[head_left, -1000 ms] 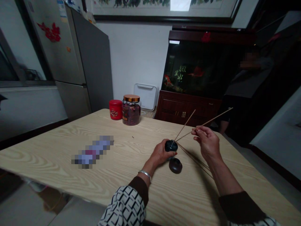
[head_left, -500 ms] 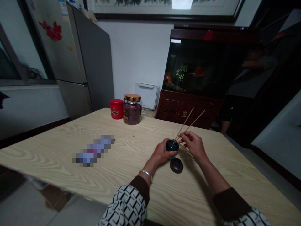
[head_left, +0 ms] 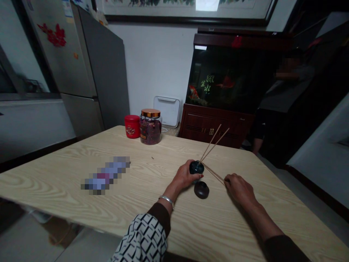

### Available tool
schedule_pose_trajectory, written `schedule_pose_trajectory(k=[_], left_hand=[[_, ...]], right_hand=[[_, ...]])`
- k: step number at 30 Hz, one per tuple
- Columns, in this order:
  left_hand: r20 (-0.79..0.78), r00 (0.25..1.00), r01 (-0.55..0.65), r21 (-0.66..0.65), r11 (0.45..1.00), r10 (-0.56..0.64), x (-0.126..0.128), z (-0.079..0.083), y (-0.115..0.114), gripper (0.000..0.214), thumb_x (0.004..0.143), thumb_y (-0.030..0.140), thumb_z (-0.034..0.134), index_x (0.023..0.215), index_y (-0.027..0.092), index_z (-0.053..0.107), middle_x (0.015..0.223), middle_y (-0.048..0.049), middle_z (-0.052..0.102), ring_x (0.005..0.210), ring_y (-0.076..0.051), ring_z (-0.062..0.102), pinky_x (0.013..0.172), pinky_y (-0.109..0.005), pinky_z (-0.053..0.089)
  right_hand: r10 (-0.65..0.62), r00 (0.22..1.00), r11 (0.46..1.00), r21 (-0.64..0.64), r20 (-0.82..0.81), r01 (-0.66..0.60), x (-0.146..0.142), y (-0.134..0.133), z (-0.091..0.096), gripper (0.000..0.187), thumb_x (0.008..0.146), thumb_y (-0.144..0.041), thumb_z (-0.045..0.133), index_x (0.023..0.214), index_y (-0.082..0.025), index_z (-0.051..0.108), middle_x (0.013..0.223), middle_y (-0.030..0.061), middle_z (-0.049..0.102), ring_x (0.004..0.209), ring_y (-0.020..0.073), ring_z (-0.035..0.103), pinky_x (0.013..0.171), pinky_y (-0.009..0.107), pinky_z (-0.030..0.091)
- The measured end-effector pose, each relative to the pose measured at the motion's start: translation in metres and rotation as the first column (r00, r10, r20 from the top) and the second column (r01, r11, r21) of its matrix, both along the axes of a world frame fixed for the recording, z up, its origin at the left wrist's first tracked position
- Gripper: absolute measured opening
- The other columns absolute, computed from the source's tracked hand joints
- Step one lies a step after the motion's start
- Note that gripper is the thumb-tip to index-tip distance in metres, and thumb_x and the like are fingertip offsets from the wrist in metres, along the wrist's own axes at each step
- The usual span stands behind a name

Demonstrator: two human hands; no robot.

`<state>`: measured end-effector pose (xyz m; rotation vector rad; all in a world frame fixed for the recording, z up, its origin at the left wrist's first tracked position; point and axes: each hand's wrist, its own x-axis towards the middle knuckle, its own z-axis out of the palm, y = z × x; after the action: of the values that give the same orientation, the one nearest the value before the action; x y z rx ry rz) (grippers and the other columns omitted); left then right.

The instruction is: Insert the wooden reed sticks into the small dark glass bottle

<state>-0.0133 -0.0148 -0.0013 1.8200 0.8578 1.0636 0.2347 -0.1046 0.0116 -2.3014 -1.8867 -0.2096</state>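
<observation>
circling the small dark bottle (head_left: pixel 196 167) with thumb and fingers, the left hand (head_left: pixel 185 175) grips it on the right part of the pale wooden table (head_left: pixel 152 196); the bottle seems upright, its lower part largely hidden by the hand; two thin standing sticks (head_left: pixel 215 145) rise from the bottle's mouth, close together at the bottom and spread at the top, both leaning to the far right; the right hand (head_left: pixel 241 189) is low over the table, right of the bottle and well apart from it, with its thumb and fingertips drawn together at the near right end of some thin low sticks (head_left: pixel 214 173); these run from beside the bottle towards that hand; whether the fingers pinch them or only touch them, i cannot tell, nor exactly how many there are; a round dark brown lid (head_left: pixel 201 190) lies just on the near side of the bottle, between the two hands; a silver bracelet (head_left: pixel 167 201) circles the left wrist, above a patterned sleeve (head_left: pixel 143 236) with a brown cuff; on the left of the table lies a long blurred item (head_left: pixel 106 176); at the far edge a red canister (head_left: pixel 132 127) is beside a glass jar (head_left: pixel 150 131) with a copper-coloured top; far right, in shadow, a person (head_left: pixel 283 92) stands near a dark fish tank (head_left: pixel 223 83).
</observation>
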Motion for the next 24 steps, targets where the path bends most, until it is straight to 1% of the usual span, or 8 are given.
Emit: schedule_pose_trajectory(k=[5,9,13,16,18,20,22,24], left_hand=[[0.015,1.0,0.012,0.009,1.0,-0.012,0.001,-0.001,0.001,0.059,0.068,0.033,0.08,0.121,0.018,0.058,0.103,-0.0061,0.068,0.093,-0.022,0.063,0.085,-0.031,0.048],[0.007,1.0,-0.001,0.003,1.0,0.001,0.001,-0.001,0.001,0.06,0.067,0.033,0.081,0.12,0.018,0.059,0.103,-0.0065,0.068,0.094,-0.022,0.063,0.085,-0.032,0.048],[0.017,1.0,0.0,0.001,1.0,0.0,0.001,-0.001,0.001,0.058,0.067,0.034,0.082,0.118,0.019,0.059,0.101,-0.0053,0.068,0.093,-0.022,0.063,0.084,-0.032,0.049],[0.015,1.0,-0.002,0.003,1.0,0.002,0.001,-0.002,0.001,0.058,0.067,0.034,0.081,0.119,0.02,0.059,0.102,-0.005,0.068,0.093,-0.021,0.063,0.084,-0.031,0.049],[0.012,1.0,-0.005,-0.006,1.0,0.005,0.001,-0.002,0.001,0.059,0.067,0.035,0.081,0.119,0.02,0.059,0.102,-0.0053,0.068,0.093,-0.022,0.063,0.084,-0.031,0.049],[0.009,1.0,-0.002,-0.006,1.0,0.002,0.0,-0.002,0.001,0.06,0.066,0.036,0.082,0.119,0.019,0.059,0.101,-0.0058,0.069,0.093,-0.022,0.063,0.083,-0.032,0.049],[0.009,1.0,0.001,0.004,1.0,-0.001,0.0,-0.002,0.002,0.06,0.066,0.037,0.082,0.119,0.019,0.059,0.101,-0.0062,0.069,0.093,-0.022,0.063,0.084,-0.032,0.048],[0.014,1.0,0.003,0.012,1.0,-0.004,0.0,-0.003,0.003,0.06,0.066,0.036,0.082,0.119,0.019,0.059,0.101,-0.0064,0.069,0.093,-0.023,0.063,0.084,-0.032,0.048]], right_hand=[[-0.096,0.987,0.995,-0.051,-0.131,0.09,0.0,0.011,0.003,0.017,0.087,-0.025,0.049,0.084,-0.022,0.065,0.092,0.0057,0.07,0.083,0.0194,0.063,0.061,0.028,0.032],[-0.024,0.968,0.999,-0.041,-0.249,0.014,0.014,0.021,0.0,0.012,0.083,-0.023,0.053,0.081,-0.021,0.065,0.083,0.005,0.071,0.077,0.0185,0.063,0.064,0.028,0.036],[0.094,0.921,0.973,0.232,-0.379,-0.003,0.031,0.022,0.016,0.016,0.082,-0.029,0.057,0.091,-0.022,0.069,0.087,0.0062,0.072,0.081,0.0203,0.064,0.07,0.03,0.043],[0.224,0.716,0.85,0.491,-0.661,0.188,0.029,0.017,0.047,0.022,0.076,-0.037,0.065,0.091,-0.022,0.071,0.089,0.0045,0.071,0.076,0.0181,0.063,0.064,0.028,0.045],[0.351,0.443,0.781,0.519,-0.825,0.347,0.016,0.014,0.07,0.026,0.07,-0.038,0.071,0.091,-0.022,0.071,0.088,0.0022,0.069,0.072,0.0143,0.061,0.056,0.023,0.044],[0.461,0.215,0.75,0.507,-0.861,0.424,-0.005,0.013,0.087,0.028,0.065,-0.036,0.077,0.088,-0.021,0.07,0.085,0.0004,0.066,0.071,0.0119,0.062,0.052,0.019,0.043],[0.525,0.123,0.737,0.522,-0.842,0.429,-0.027,0.017,0.096,0.029,0.062,-0.034,0.08,0.086,-0.02,0.069,0.082,-0.0002,0.065,0.072,0.0113,0.062,0.052,0.017,0.044],[0.565,0.13,0.717,0.563,-0.815,0.412,-0.046,0.023,0.097,0.029,0.063,-0.034,0.08,0.085,-0.019,0.069,0.081,0.0001,0.065,0.072,0.0114,0.063,0.051,0.017,0.046]])
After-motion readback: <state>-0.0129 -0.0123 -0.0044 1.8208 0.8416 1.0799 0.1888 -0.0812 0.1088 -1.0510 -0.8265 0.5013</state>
